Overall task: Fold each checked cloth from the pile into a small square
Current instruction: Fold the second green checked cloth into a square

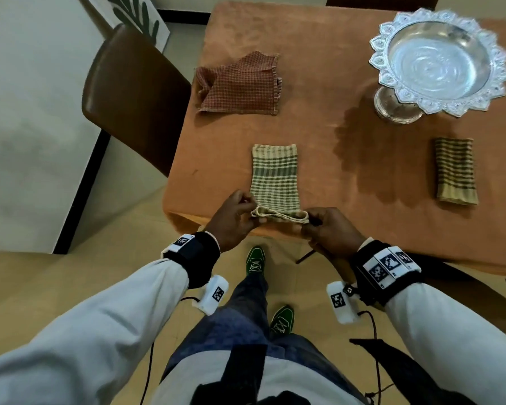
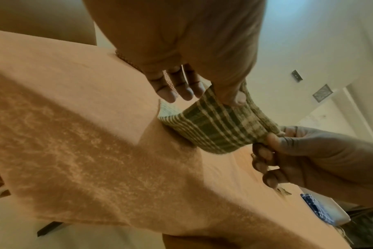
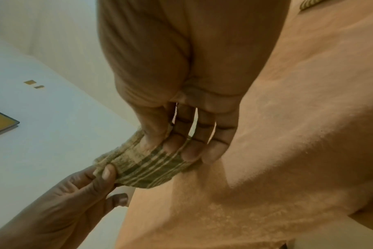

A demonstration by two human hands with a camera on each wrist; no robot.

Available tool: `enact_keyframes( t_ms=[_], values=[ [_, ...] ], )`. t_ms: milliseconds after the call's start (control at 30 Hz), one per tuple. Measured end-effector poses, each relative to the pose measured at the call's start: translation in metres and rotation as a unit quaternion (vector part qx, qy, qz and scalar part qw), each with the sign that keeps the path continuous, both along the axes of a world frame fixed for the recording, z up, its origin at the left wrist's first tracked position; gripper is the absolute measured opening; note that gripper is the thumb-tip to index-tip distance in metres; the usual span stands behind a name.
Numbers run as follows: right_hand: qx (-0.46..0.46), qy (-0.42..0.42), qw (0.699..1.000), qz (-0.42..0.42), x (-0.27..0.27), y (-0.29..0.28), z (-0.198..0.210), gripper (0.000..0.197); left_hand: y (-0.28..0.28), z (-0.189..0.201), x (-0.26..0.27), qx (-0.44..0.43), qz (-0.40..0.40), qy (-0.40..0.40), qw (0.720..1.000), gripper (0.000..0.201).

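At the bottom of the head view, two pale sleeves with black wrist straps reach up over dark trousers and two green shoes on a tan tiled floor. The left hand (image 1: 233,220) pinches the left corner of the near end of a green-and-cream checked cloth folded into a long strip (image 1: 275,178), and the right hand (image 1: 330,229) pinches the right corner. That end is raised off the near table edge at the frame's centre. In the left wrist view the thumb (image 2: 234,94) presses on top of the fabric, while the other fingers point out loosely. The rest of the strip lies flat, running toward the upper frame.

The table is covered by an orange velvety tablecloth (image 1: 319,68), with a darker patch right of centre. At centre right lies one brown-and-tan striped cloth folded into a rectangle (image 1: 454,171), well apart from the strip. At upper left sits the loosely folded red-brown checked cloth (image 1: 240,84); how many layers it holds is not clear. At upper right stands one silver footed bowl with a scalloped rim (image 1: 438,62), its foot partly hidden. One brown chair (image 1: 129,95) stands left of the table, beside a pale wall and a leaf-patterned panel cut off by the top edge.
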State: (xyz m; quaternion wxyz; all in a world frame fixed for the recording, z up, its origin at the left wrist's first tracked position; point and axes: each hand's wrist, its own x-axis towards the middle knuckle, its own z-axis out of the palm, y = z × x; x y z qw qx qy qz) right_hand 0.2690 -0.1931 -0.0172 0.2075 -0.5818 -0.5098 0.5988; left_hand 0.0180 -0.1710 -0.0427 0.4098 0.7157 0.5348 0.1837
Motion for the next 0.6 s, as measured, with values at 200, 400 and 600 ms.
enact_keyframes(
  t_ms=[200, 400, 600],
  values=[
    [0.079, -0.059, 0.994, -0.053, -0.012, 0.071, -0.006, 0.003, 0.065, -0.009, 0.008, -0.100, 0.099, -0.072, 0.987, 0.025],
    [0.060, -0.114, 0.988, -0.089, -0.023, 0.153, -0.066, 0.016, 0.139, -0.038, 0.025, -0.126, 0.159, -0.012, 0.979, 0.022],
    [0.061, -0.154, 0.980, -0.114, -0.027, 0.182, -0.097, 0.014, 0.167, -0.057, 0.031, -0.116, 0.202, 0.034, 0.972, 0.023]
  ],
)
